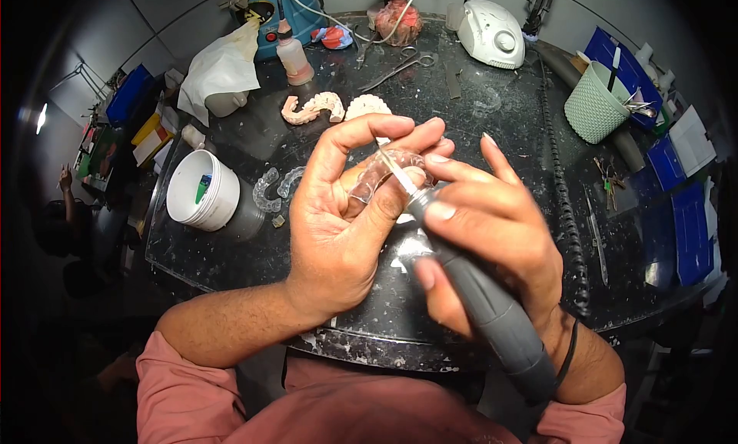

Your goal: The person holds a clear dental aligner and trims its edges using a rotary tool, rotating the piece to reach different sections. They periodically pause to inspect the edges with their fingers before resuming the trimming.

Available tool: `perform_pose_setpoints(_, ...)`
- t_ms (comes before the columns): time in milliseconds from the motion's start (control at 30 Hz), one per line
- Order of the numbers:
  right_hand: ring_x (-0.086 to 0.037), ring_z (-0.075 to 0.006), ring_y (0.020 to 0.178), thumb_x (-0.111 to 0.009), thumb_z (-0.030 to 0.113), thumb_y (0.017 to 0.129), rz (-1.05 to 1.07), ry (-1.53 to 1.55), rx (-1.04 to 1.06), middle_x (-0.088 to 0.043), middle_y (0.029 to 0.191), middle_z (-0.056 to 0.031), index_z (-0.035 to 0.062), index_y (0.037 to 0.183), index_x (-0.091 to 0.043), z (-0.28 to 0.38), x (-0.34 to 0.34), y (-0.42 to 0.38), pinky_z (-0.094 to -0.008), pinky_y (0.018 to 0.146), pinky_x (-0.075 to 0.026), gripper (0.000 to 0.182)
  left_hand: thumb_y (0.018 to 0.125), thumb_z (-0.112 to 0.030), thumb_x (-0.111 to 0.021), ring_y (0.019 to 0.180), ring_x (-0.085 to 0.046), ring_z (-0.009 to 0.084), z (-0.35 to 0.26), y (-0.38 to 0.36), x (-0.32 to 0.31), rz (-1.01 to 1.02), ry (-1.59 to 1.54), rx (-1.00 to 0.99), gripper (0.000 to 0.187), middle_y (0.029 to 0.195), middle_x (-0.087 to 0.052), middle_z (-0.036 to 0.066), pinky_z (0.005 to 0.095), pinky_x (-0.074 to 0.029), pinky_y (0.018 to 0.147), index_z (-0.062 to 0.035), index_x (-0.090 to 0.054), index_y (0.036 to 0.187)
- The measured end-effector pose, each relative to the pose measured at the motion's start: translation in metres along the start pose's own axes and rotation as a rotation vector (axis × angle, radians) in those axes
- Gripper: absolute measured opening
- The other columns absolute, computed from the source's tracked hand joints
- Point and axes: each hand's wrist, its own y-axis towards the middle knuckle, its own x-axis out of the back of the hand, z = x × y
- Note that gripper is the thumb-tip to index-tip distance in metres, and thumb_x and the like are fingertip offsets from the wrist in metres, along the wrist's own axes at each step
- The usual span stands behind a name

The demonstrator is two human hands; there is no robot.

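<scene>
A clear dental aligner (370, 178) is pinched between the thumb and fingers of my left hand (338, 213). My right hand (492, 221) grips a dark grey rotary handpiece (480, 294), whose light tip points up and left onto the aligner. The tip meets or overlaps the aligner near its inner edge; exact contact is hard to make out. Both hands hover above the black table (361, 325). Behind them lie a pinkish dental cast (314, 108) and a paler cast (367, 106), the latter partly hidden by my left fingers.
More clear aligners (267, 190) lie left of my hands, beside a white tub (204, 190). Farther back are scissors (400, 66), a bottle (294, 59) and a white control box (492, 35). A green basket (596, 106) and a coiled cord (565, 206) are at right.
</scene>
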Motion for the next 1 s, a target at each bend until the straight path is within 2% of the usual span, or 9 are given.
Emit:
perform_pose_setpoints(333,-0.061,-0.0351,0.111,-0.075,0.018,0.08,0.03,-0.036,0.036,-0.062,0.103,-0.0149,0.0063,0.118,-0.049,0.0,0.003,0.001,-0.0597,0.106,-0.032,0.048,0.096,-0.014,-0.058,0.126,-0.052,0.031,-0.004,0.0,-0.001,0.01,0.044,0.01,0.053,0.136,-0.05,0.023,0.0431,-0.04,0.109,0.0066,-0.036,0.14)
perform_pose_setpoints(433,-0.062,-0.0278,0.106,-0.064,0.026,0.094,-0.156,0.07,-0.067,-0.063,0.107,-0.018,-0.0003,0.123,-0.04,-0.008,0.003,-0.002,-0.0443,0.1,-0.044,0.046,0.097,-0.014,-0.057,0.129,-0.049,0.0294,-0.003,0.001,0.002,0.02,0.11,-0.003,0.05,0.137,-0.05,0.022,0.0425,-0.038,0.11,0.0059,-0.039,0.139)
perform_pose_setpoints(467,-0.063,-0.025,0.105,-0.061,0.018,0.095,-0.148,0.047,-0.166,-0.064,0.109,-0.0183,0.0014,0.12,-0.042,-0.005,0.007,-0.001,-0.0384,0.096,-0.046,0.035,0.097,-0.015,-0.057,0.13,-0.047,0.0284,-0.003,0.001,0.003,0.027,0.168,-0.026,0.049,0.137,-0.05,0.022,0.0419,-0.037,0.11,0.0053,-0.041,0.138)
perform_pose_setpoints(533,-0.063,-0.0218,0.102,-0.063,0.01,0.093,-0.151,0.396,-0.45,-0.064,0.109,-0.0173,0.0031,0.118,-0.045,0.001,0.005,0.002,-0.0348,0.094,-0.047,0.031,0.097,-0.016,-0.057,0.131,-0.046,0.0234,-0.005,0.0,0.001,0.026,0.155,-0.014,0.047,0.14,-0.047,0.019,0.0382,-0.036,0.11,0.0033,-0.045,0.137)
perform_pose_setpoints(600,-0.063,-0.0175,0.096,-0.062,-0.003,0.088,-0.18,0.628,-0.714,-0.064,0.103,-0.0126,0.0048,0.116,-0.046,0.016,0.007,0.01,-0.0311,0.089,-0.049,0.033,0.098,-0.015,-0.056,0.125,-0.048,0.0188,-0.004,-0.001,0.004,0.059,0.422,-0.042,0.045,0.14,-0.047,0.015,0.034,-0.036,0.107,0.0016,-0.045,0.138)
perform_pose_setpoints(767,-0.065,-0.0193,0.093,-0.065,0.0,0.086,-0.287,0.699,-0.795,-0.064,0.097,-0.011,0.0037,0.119,-0.046,0.004,0.011,0.01,-0.0294,0.077,-0.053,0.038,0.099,-0.03,-0.053,0.093,-0.053,0.0101,-0.012,-0.001,-0.005,0.031,0.123,0.15,0.054,0.111,-0.056,0.008,0.0248,-0.043,0.083,0.0031,-0.038,0.139)
perform_pose_setpoints(800,-0.066,-0.02,0.091,-0.066,0.003,0.086,-0.307,0.717,-0.812,-0.064,0.097,-0.0115,0.0033,0.119,-0.046,0.002,0.013,0.011,-0.0291,0.075,-0.054,0.039,0.102,-0.035,-0.047,0.082,-0.055,0.0106,-0.012,0.001,0.0,0.019,0.109,0.194,0.049,0.094,-0.06,0.007,0.0249,-0.044,0.077,0.0045,-0.047,0.131)
perform_pose_setpoints(867,-0.068,-0.02,0.086,-0.067,0.006,0.086,-0.323,0.716,-0.796,-0.066,0.096,-0.0131,0.0024,0.12,-0.047,0.0,0.013,0.012,-0.0279,0.071,-0.054,0.039,0.103,-0.035,-0.045,0.075,-0.057,0.0115,-0.017,0.003,0.006,0.017,0.103,0.291,0.046,0.083,-0.062,0.007,0.0249,-0.046,0.072,0.0053,-0.056,0.12)
perform_pose_setpoints(1000,-0.068,-0.0172,0.079,-0.066,0.008,0.088,-0.307,0.727,-0.826,-0.068,0.093,-0.0145,0.0019,0.119,-0.048,0.001,0.015,0.014,-0.0241,0.066,-0.054,0.037,0.101,-0.03,-0.047,0.075,-0.061,0.0142,-0.027,0.01,0.008,0.01,-0.035,0.441,0.04,0.083,-0.066,0.01,0.0265,-0.049,0.073,0.0061,-0.06,0.113)
